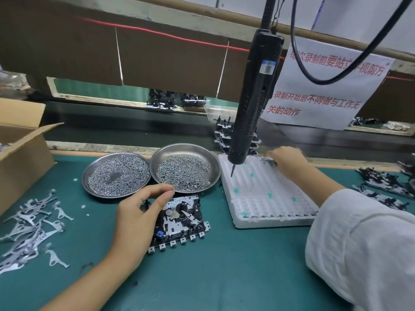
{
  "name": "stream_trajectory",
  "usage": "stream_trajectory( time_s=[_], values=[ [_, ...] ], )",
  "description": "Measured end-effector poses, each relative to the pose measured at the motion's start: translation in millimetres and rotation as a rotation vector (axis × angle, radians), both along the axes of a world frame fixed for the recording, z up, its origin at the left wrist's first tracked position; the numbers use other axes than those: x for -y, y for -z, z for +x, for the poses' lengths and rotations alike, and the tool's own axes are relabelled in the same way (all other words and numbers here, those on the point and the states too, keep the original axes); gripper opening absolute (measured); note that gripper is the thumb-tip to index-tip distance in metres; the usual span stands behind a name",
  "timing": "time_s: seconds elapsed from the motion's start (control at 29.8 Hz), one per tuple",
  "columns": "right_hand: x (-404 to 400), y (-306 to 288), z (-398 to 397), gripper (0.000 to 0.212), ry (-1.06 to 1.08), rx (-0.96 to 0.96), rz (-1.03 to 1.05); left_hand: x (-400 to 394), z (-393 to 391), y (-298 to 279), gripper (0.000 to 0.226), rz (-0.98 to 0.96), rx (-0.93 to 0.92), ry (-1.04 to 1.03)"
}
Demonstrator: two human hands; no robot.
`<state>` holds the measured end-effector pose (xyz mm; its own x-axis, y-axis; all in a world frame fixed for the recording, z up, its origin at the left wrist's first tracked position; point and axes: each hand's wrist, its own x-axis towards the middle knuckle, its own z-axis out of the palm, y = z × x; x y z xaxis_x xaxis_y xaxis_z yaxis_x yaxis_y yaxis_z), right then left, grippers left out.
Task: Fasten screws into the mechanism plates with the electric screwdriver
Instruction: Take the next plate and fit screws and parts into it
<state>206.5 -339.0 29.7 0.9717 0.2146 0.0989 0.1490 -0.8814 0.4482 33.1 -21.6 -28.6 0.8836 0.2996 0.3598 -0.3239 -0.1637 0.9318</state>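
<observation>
The single head-worn camera is looking forward and down from just above the green bench (202,277), sitting close to the work. Its wide lens is taking in both forearms, the dishes just beyond the fingertips (167,191), and the far conveyor (125,126).

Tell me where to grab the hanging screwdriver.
Grip the screwdriver round its ribbed lower body, just above the bit. Come from the right with the right hand, which is nearest; it hangs almost upright, so the fingers wrap it sideways.
</observation>
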Motion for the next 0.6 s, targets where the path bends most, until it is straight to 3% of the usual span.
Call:
stream_trajectory(
  time_s=[0.2,0.44,0.5,0.6],
  values=[
    [3.3,3.3,0.0,0.053,-0.068,-0.006,0.005,0.1,-2.0,0.1,0.023,0.002,-0.006,0.015],
    [9.8,-0.9,0.2,0.041,-0.093,0.021,0.113,1.2,-2.0,-2.4,0.02,0.007,0.004,0.031],
    [10.4,-6.5,-5.1,0.028,-0.025,0.055,0.303,1.7,-2.5,-3.0,0.019,0.0,0.004,0.036],
    [3.9,-20.2,-32.4,0.015,0.086,0.12,0.759,3.2,-3.4,-4.9,0.019,0.009,0.02,0.045]
  ],
)
